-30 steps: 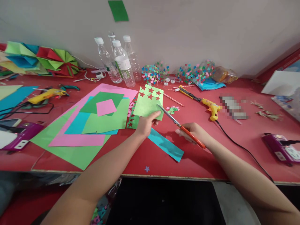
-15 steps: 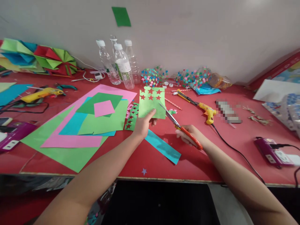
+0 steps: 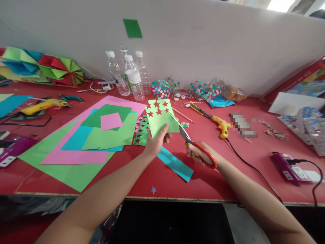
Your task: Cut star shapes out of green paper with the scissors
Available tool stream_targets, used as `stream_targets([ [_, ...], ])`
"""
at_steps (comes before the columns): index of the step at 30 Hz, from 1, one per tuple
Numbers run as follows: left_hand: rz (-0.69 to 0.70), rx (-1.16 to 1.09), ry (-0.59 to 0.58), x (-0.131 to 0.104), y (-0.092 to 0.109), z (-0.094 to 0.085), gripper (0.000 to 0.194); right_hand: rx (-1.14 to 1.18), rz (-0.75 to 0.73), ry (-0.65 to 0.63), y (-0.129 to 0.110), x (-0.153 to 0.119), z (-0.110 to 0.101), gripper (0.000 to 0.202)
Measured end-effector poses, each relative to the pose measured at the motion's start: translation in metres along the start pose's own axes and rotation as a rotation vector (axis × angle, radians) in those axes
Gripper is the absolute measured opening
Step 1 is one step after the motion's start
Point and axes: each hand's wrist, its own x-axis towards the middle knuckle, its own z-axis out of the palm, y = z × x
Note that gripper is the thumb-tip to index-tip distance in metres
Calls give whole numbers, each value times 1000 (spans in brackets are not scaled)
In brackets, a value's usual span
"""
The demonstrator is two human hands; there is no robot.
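Note:
My left hand (image 3: 156,140) pinches the lower edge of a light green sheet of paper (image 3: 159,123), thumb on top. Several star-shaped holes run across the sheet's upper half. In my right hand (image 3: 199,154) is a pair of scissors (image 3: 187,136) with red and yellow handles. Their blades are parted, with the tips at the sheet's right side. Below the sheet a blue paper strip (image 3: 177,166) lies on the table. A darker green piece with star holes (image 3: 141,134) lies just left of my left hand, partly covered.
Stacked coloured papers (image 3: 76,171) lie left on the red table (image 3: 142,181). Plastic bottles (image 3: 134,79) and bags of paper stars (image 3: 165,88) stand along the wall. A yellow glue gun (image 3: 220,125) with a cord, a cutter (image 3: 198,108) and a purple power strip (image 3: 285,166) lie right.
The light green sheet has tilted in my left hand. The scissors' blades have opened wider and moved slightly left. The camera view has tipped up a little.

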Motion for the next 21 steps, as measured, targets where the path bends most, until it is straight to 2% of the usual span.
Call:
stream_targets([
  [4, -9, 38, 17, -1, -1, 1, 40, -2, -6, -9, -1, -1, 2, 48],
  [12, -8, 67, 10, -3, 3, 0, 37, -2, -24, -5, 0, -2, 3, 49],
  [21, 27, 134, -63, -9, 5, 6, 45, 143, 0, 58, 3, 3, 23, 52],
])
